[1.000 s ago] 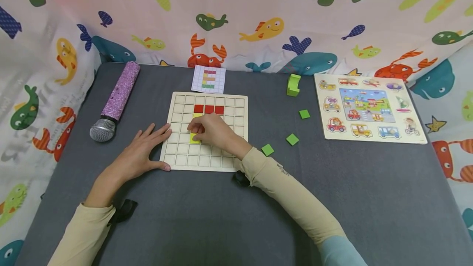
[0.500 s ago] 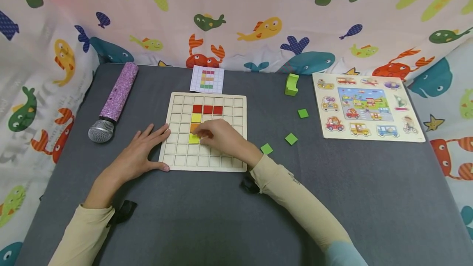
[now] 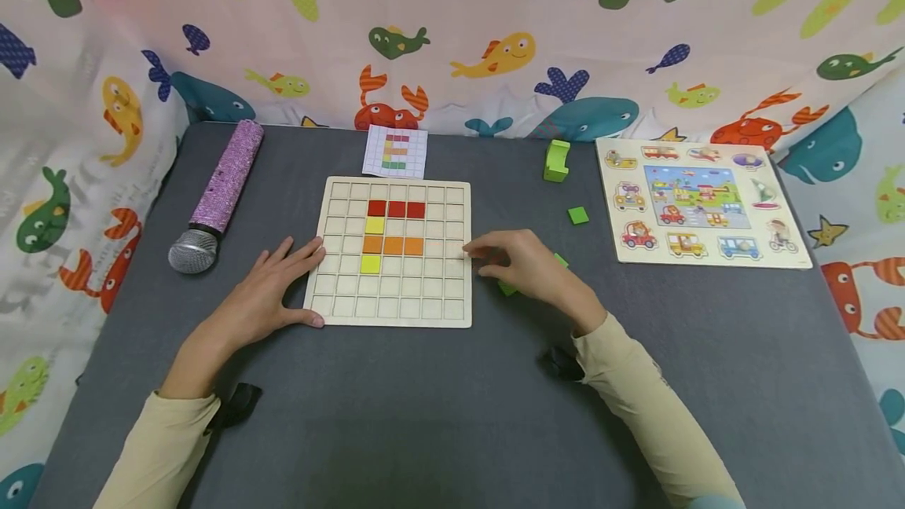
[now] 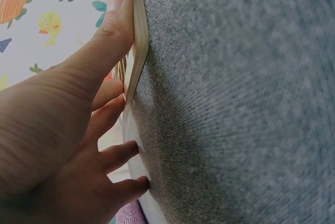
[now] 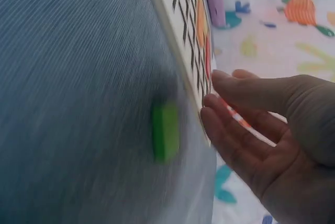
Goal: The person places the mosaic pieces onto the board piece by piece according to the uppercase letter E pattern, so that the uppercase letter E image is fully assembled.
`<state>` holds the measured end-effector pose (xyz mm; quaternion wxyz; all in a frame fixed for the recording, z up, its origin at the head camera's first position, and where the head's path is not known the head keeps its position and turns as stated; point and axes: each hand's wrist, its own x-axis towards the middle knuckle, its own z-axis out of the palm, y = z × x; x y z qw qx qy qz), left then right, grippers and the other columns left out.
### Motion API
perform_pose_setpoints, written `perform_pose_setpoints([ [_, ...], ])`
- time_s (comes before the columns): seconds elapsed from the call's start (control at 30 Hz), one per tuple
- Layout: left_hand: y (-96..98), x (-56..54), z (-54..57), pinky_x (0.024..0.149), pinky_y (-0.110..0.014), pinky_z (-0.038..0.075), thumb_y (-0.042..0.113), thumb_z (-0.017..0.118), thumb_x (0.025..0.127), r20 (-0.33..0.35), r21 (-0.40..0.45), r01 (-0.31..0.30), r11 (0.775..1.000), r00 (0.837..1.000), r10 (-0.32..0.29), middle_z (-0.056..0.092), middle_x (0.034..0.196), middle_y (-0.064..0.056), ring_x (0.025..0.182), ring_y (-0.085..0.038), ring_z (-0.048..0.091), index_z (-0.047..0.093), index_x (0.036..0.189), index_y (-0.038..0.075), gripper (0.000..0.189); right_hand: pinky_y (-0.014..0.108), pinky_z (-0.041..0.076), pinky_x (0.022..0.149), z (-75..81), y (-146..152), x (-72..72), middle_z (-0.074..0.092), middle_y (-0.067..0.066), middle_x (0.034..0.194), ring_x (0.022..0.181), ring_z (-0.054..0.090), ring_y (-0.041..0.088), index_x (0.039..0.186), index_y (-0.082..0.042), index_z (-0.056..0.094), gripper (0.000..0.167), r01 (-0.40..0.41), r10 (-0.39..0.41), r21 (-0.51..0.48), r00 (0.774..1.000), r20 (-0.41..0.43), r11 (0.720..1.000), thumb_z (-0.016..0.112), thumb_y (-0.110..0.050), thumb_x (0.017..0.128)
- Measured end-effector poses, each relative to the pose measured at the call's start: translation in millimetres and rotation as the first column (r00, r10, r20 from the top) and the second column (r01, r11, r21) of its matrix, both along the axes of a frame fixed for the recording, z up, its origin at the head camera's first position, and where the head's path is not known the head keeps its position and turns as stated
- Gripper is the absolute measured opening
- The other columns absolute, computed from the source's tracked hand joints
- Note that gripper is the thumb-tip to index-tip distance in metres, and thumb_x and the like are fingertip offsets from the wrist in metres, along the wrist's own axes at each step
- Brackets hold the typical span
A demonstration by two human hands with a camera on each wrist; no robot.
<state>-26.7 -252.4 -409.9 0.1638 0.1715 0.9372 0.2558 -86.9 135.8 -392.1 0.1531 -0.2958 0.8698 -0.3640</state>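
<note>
A wooden grid board (image 3: 346, 289) lies on the table, with three red tiles (image 3: 397, 210) in a row, two yellow tiles (image 3: 371, 264) and three orange tiles (image 3: 393, 245) set in its squares. My left hand (image 3: 269, 293) is spread along the board's left edge, thumb at the near corner. Over the right edge of the board hovers my right hand (image 3: 530, 265), fingers bent loosely and holding nothing. Beneath it two green blocks (image 3: 507, 288) are partly hidden; one green block (image 5: 166, 132) shows blurred in the right wrist view. Another green block (image 3: 578, 215) lies beyond.
A pattern card (image 3: 395, 152) with coloured squares lies behind the board. Farther right stand joined or stacked green blocks (image 3: 556, 161), beside a vehicle picture puzzle (image 3: 707, 246). A glittery purple microphone (image 3: 226, 179) lies at the left. A printed cloth (image 3: 452, 14) hangs behind the table.
My right hand has left the tile column and moved right, off the grid. The full orange row is now uncovered. My left hand stays on the board's edge.
</note>
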Motion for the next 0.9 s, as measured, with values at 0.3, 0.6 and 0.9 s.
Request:
perform_pose_setpoints([
  [0.3, 0.2, -0.2, -1.0, 0.116, -0.065, 0.003, 0.034, 0.087, 0.069, 0.001, -0.008, -0.004, 1.0, 1.0, 0.004, 0.022, 0.161, -0.013, 0.147, -0.046, 0.006, 0.032, 0.153, 0.004, 0.105, 0.036, 0.057, 0.085, -8.9, 41.8, 17.7, 0.07, 0.006, 0.115, 0.098, 0.067, 0.02, 0.119, -0.007, 0.071, 0.039, 0.036, -0.037, 0.044, 0.999, 0.024, 0.998, 0.078, -0.002, 0.081],
  [0.6, 0.2, -0.1, -0.9, 0.115, -0.066, 0.004, 0.034, 0.087, 0.069, 0.008, -0.009, -0.005, 1.0, 1.0, 0.005, 0.022, 0.161, -0.014, 0.147, -0.047, 0.007, 0.032, 0.153, 0.003, 0.104, 0.032, 0.057, 0.076, -14.6, 41.4, 21.9, 0.072, 0.003, 0.104, 0.087, 0.067, 0.015, 0.11, -0.008, 0.074, 0.034, 0.024, -0.024, 0.008, 0.999, -0.03, 1.0, 0.081, -0.001, 0.077],
  [0.9, 0.0, 0.3, -0.4, 0.116, -0.065, 0.003, 0.033, 0.087, 0.069, 0.01, 0.0, -0.004, 1.0, 1.0, 0.004, 0.022, 0.161, -0.013, 0.147, -0.046, 0.006, 0.032, 0.153, 0.004, 0.104, 0.032, 0.056, 0.075, -3.9, 32.3, 14.9, 0.069, -0.003, 0.09, 0.083, 0.064, 0.01, 0.111, -0.006, 0.072, 0.031, -0.045, 0.045, 0.033, 0.999, -0.004, 0.998, 0.078, 0.0, 0.081],
])
